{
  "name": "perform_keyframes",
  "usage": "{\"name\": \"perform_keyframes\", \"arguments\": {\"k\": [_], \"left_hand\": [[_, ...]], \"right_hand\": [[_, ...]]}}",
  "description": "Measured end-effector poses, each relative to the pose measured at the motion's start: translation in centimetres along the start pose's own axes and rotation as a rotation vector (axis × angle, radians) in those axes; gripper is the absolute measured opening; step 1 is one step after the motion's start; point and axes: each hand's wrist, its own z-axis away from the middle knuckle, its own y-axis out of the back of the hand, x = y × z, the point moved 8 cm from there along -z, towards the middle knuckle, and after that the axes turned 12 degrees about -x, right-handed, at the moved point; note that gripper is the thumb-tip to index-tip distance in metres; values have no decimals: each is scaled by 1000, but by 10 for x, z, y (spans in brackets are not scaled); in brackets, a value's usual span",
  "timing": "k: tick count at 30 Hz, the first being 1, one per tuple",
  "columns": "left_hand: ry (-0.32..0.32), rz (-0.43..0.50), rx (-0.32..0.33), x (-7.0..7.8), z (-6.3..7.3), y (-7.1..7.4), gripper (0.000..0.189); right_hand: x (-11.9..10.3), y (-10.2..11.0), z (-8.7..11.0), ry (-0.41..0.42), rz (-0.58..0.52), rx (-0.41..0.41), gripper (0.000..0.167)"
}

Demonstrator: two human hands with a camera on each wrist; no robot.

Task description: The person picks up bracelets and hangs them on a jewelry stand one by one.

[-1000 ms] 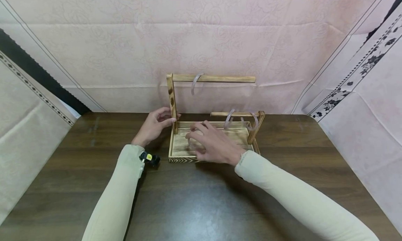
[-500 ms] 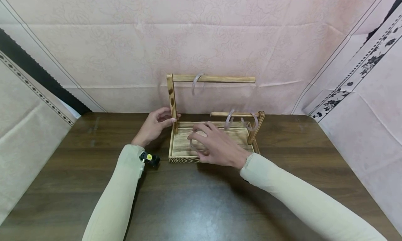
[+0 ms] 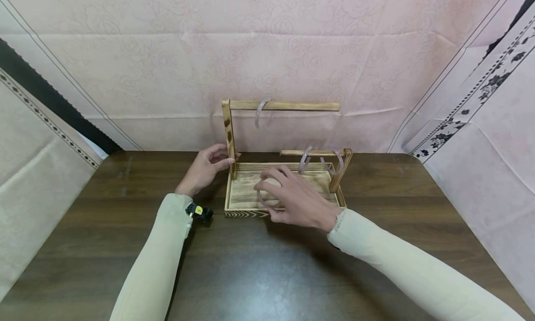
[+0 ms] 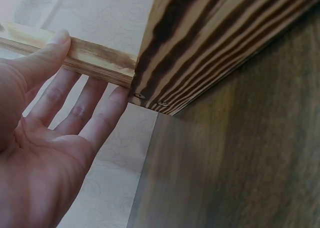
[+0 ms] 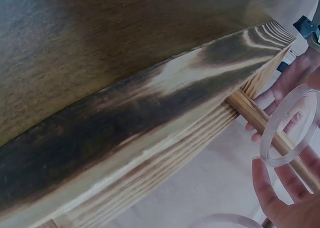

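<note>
My left hand (image 3: 205,167) grips the tall left post (image 3: 228,130) of a wooden jewelry stand; in the left wrist view the thumb lies on one face of the post (image 4: 100,58) and the fingers are behind it. My right hand (image 3: 298,200) pinches a translucent bangle (image 5: 268,138) between thumb and fingers, above the front of the stand's tray (image 3: 244,213). One pale bangle (image 3: 257,116) hangs on the upper bar (image 3: 301,106). Two more bangles, a left one (image 3: 303,162) and a right one (image 3: 340,163), hang on the lower bar (image 3: 288,152).
The stand sits near the far edge of a dark wooden table (image 3: 234,265). A short post (image 3: 340,172) carries the lower bar on the right. Pale patterned cloth (image 3: 267,56) hangs behind. A dark wrist device (image 3: 200,212) is on my left wrist.
My right hand, with the bangle, has drifted right and slightly toward me. My left hand stays on the post, and the stand and hanging bangles look unmoved.
</note>
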Motion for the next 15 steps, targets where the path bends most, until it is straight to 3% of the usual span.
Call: {"name": "perform_keyframes", "arguments": {"k": [9,15], "left_hand": [[3,-6,-2,0,1,0,34],[-4,-3,2,1,2,0,33]], "right_hand": [[5,17,9,-41,-38,-2,49],[10,30,17,-55,-62,55,50]]}}
